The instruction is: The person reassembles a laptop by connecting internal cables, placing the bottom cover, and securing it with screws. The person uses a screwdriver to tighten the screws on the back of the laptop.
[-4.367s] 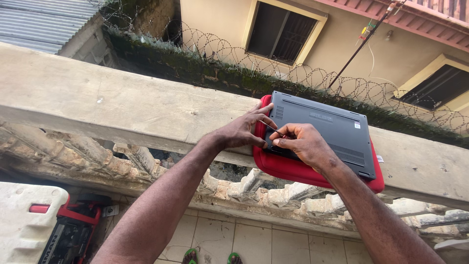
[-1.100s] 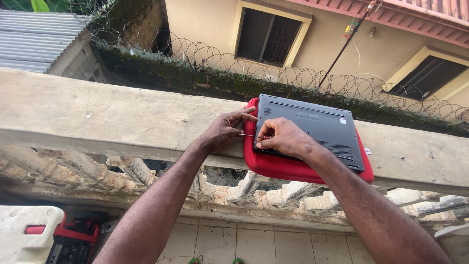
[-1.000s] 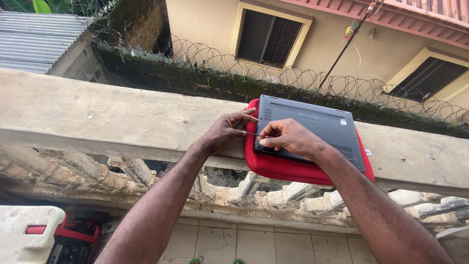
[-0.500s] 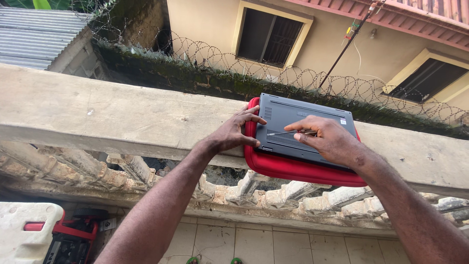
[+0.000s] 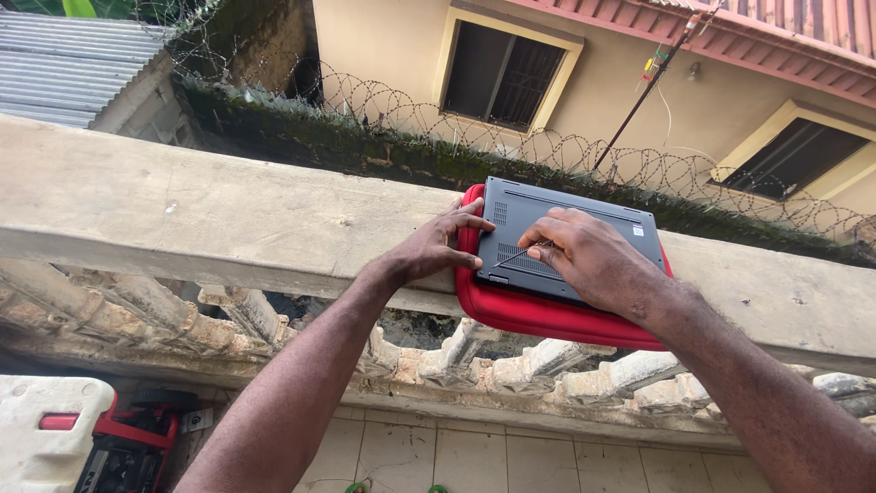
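Note:
A dark grey laptop [image 5: 593,224] lies bottom side up on a red padded sleeve [image 5: 538,315], which rests on the concrete top rail [image 5: 228,219] of a balcony balustrade. My left hand [image 5: 438,246] presses on the sleeve's left edge, fingers touching the laptop's left side. My right hand [image 5: 589,256] lies over the middle of the laptop's underside and pinches a thin metal tool [image 5: 516,256] whose tip points down-left toward the vent grille.
Worn concrete balusters [image 5: 228,315] run under the rail. Beyond it are a mossy wall topped with razor wire [image 5: 411,114] and a beige house with windows. A white and red machine [image 5: 64,443] stands on the tiled floor at lower left.
My right hand moved from the laptop's left corner toward its middle, then settled there with the thin tool angled at the grille. The left hand stays on the sleeve's left edge.

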